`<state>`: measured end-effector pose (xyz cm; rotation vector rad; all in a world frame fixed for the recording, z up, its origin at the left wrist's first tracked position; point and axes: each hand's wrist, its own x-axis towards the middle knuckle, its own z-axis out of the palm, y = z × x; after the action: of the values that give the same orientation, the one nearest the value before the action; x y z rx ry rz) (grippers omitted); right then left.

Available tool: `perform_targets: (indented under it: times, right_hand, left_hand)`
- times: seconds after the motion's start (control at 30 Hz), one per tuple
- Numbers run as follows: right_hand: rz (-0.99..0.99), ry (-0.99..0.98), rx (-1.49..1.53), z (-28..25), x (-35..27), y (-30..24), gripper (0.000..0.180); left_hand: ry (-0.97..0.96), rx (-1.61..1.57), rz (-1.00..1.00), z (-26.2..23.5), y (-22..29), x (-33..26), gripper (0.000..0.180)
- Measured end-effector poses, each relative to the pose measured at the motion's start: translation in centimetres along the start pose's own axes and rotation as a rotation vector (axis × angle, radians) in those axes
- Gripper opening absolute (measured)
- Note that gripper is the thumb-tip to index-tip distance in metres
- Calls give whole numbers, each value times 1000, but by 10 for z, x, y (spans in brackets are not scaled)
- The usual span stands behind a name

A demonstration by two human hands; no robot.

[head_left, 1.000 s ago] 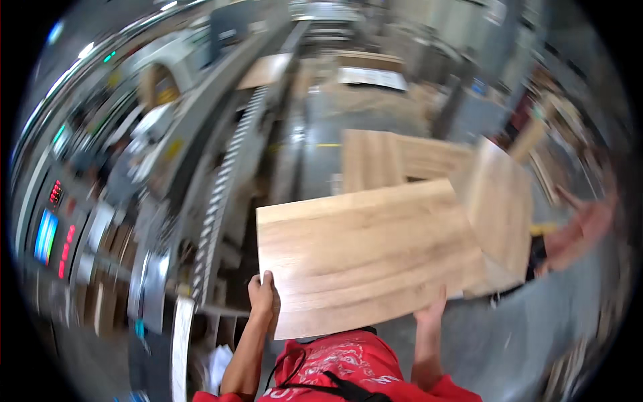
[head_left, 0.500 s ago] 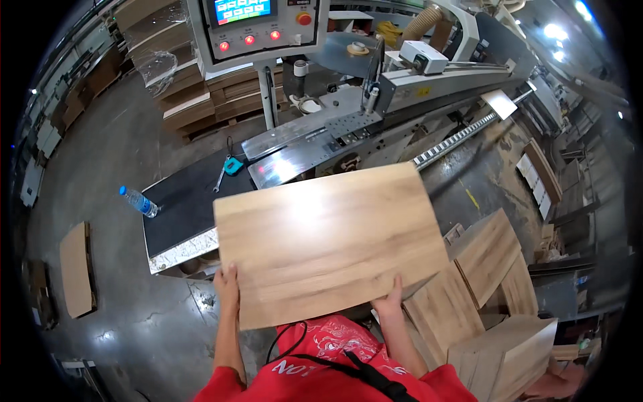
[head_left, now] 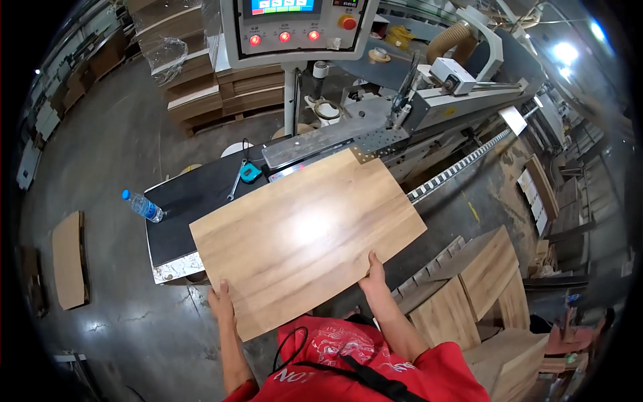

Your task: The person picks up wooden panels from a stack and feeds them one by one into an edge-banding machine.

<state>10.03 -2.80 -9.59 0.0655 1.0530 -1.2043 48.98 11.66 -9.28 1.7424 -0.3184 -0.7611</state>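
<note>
I count one wood-grain board (head_left: 311,234), with two hands at it: one left hand (head_left: 222,301) and one right hand (head_left: 372,276). Left of the board stands one bottle (head_left: 143,206). Just past the board's far edge I see one wrench (head_left: 235,182) and one teal tape measure (head_left: 250,172). Farther beyond the board hangs one control panel (head_left: 298,51), carrying three lit red buttons (head_left: 284,37) and one red knob (head_left: 347,23).

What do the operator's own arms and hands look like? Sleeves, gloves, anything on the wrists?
Left hand and right hand: both bare, no gloves, nothing visible on the wrists. Forearms uncovered. The right sleeve is plain red and short, matching the red shirt with its white print. A black strap crosses the shirt.
</note>
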Motion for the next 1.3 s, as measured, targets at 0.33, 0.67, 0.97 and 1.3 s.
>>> perform_targets:
  times: [0.33, 0.67, 0.97, 1.3]
  right_hand:
    - [-94, 439, -66, 61, 3, -8, 44]
    - [-326, 346, -176, 74, -2, -36, 59]
    - [-246, 554, -332, 46, 49, -105, 62]
    - [-133, 258, 8, 26, 80, -177, 49]
  left_hand:
    - [-25, 153, -87, 24, 26, 27, 64]
    - [42, 103, -176, 58, 45, 19, 63]
    - [-40, -5, -163, 144, 58, -9, 43]
    - [33, 59, -186, 220, 62, -28, 38]
